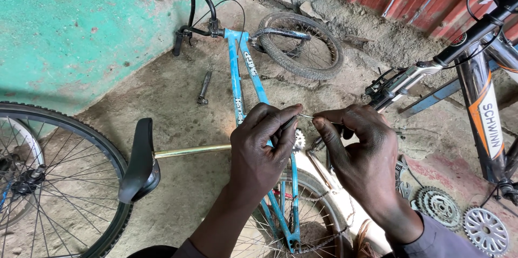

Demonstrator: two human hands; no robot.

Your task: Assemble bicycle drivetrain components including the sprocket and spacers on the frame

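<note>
Both hands pinch 1 thin wire (306,116), long axis horizontal, above the blue bike frame (237,74). Left hand (264,147) fingers closed on what looks like a tool; right hand (359,153) grips the wire's other end.

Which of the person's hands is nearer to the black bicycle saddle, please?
Left. The left hand is just right of the black saddle; the right hand lies farther right, beyond it.

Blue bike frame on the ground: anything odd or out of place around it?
Yes. The blue bike frame lies flat on the dirt, a loose black part beside it, and loose sprockets lie scattered by the right hand.
</note>
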